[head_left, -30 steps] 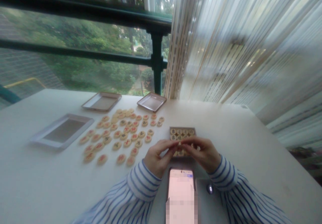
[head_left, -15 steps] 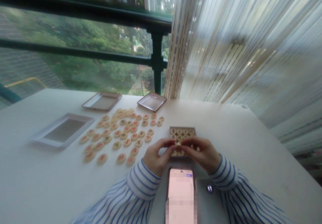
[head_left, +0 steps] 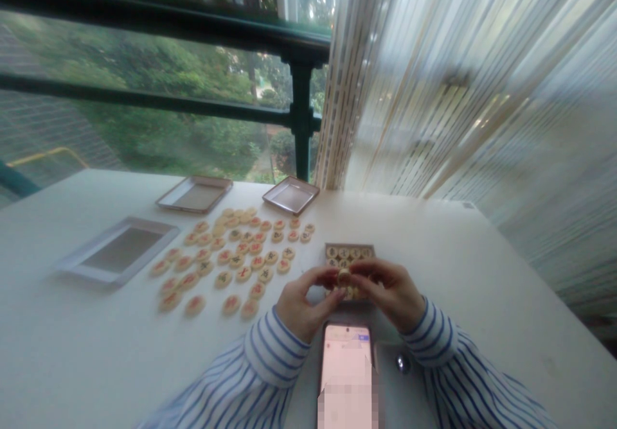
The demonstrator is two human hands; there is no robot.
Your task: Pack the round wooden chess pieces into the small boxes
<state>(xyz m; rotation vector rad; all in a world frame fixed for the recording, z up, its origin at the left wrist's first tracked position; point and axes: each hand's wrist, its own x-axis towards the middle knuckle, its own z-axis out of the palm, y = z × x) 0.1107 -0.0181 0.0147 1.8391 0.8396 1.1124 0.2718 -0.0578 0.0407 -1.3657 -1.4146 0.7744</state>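
Where the hands meet: right hand (head_left: pixel 391 289) pinches a round piece (head_left: pixel 344 277) above the box (head_left: pixel 349 245); left hand (head_left: pixel 299 300) beside it, thumb and forefinger parted;
Piece: flat face tilted upward;
Box: rows of marked discs (head_left: pixel 344 253)

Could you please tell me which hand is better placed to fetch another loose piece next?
Probably the left hand: the loose pieces lie left of the box, nearer to it than to the right hand.

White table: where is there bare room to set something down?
Bare: right of the box, toward the curtain; front left, between the white tray and left sleeve. Crowded: the loose pieces left of the box, and around the phone.
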